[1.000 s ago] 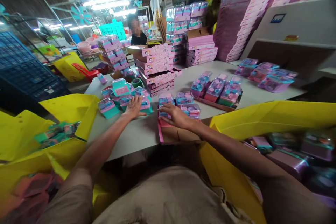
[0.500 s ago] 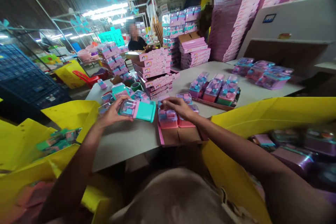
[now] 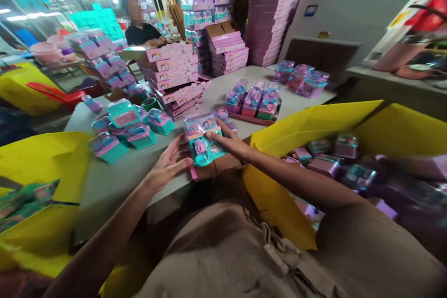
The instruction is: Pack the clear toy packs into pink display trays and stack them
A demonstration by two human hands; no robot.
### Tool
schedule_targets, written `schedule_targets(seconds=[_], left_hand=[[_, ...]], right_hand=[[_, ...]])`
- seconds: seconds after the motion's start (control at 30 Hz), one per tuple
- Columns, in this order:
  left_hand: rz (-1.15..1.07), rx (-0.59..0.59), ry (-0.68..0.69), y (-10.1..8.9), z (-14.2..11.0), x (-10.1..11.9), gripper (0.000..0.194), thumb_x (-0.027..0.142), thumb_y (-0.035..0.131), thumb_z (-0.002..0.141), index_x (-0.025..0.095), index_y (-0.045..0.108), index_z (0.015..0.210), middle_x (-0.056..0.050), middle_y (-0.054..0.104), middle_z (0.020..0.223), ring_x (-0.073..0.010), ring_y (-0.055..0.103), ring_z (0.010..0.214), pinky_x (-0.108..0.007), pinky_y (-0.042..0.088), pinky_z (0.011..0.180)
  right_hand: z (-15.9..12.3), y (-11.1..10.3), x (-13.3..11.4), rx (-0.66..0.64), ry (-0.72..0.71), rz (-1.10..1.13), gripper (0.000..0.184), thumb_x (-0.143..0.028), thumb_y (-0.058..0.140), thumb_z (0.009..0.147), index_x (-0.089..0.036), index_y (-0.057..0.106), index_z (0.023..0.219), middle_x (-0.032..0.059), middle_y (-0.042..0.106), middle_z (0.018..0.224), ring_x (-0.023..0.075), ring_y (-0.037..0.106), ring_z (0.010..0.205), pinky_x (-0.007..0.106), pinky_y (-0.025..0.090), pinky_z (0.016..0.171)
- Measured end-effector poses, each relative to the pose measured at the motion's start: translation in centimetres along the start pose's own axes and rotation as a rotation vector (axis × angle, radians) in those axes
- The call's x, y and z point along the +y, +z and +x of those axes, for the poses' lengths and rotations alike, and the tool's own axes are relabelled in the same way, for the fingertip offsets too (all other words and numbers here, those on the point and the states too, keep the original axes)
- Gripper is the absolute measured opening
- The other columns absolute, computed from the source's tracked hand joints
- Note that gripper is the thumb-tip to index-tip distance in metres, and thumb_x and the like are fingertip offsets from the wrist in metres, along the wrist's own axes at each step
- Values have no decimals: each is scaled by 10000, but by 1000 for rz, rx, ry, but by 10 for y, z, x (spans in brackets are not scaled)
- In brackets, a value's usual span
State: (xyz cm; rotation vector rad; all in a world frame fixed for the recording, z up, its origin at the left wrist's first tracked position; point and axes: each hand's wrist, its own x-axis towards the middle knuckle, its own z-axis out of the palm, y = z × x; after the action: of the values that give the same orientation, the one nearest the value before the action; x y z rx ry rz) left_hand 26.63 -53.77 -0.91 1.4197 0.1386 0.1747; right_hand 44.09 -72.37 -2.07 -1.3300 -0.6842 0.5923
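Observation:
A teal toy case with a clear lid (image 3: 206, 146), small pink and blue pieces inside, is tilted up over the open cardboard tray (image 3: 218, 168). My right hand (image 3: 232, 143) is closed on the case's right side, thumb lying on the lid. At the case's left edge is my left hand (image 3: 171, 164), fingers spread and held beside it; whether the fingertips touch it is hard to tell. Behind the case, more clear-lidded cases (image 3: 220, 114) sit in the tray, partly hidden. Several teal cases (image 3: 139, 134) are grouped on the table to the left.
Pink printed trays (image 3: 176, 65) are stacked beyond my hands. Another filled tray (image 3: 256, 100) rests farther right on the grey table (image 3: 115, 179). Yellow bins (image 3: 314, 123) holding cases flank me on both sides. A person in a dark top (image 3: 141, 32) sits across the table.
The view has swung right. The teal case has moved from my left hand beside the tray to over it. My right hand has gone from the tray's cases to this case; my left fingers have spread.

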Motion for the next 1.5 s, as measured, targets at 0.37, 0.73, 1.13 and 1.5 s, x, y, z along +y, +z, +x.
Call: schedule_targets(seconds=[0.37,0.73,1.13,1.5], left_hand=[[147,12,134,54,63,-115,1001,396,936,687,171,510,1564,-184,542,1604,-372,581,1427,-502,507,1193],[138,42,90,49,62,-121,741,417,880,775,173,650,1435,-156,619,1537,-359,523,1488,-533,402,1271],[306,157,201,42,63,-141,776,479,853,793,197,607,1473,-177,566,1568,-373,545,1462,-509,547,1152],[223,148,147,54,51,-110,747,491,859,806,275,577,1463,-109,560,1570,-329,480,1510,-438,454,1224]], right_hand=[[-24,-101,41,-29,0,-320,854,-533,994,577,-184,609,1255,65,708,1142,247,673,1053,389,583,941],[-34,-108,48,-127,-72,-349,603,-648,693,928,-195,694,1326,63,744,1216,241,682,1115,396,569,1015],[-35,-102,70,122,-154,-350,831,-557,845,806,-201,617,1521,89,769,1208,251,736,1022,365,633,872],[-44,-83,38,260,-293,-468,700,-664,789,864,-188,750,1375,113,799,1091,257,724,903,389,599,845]])
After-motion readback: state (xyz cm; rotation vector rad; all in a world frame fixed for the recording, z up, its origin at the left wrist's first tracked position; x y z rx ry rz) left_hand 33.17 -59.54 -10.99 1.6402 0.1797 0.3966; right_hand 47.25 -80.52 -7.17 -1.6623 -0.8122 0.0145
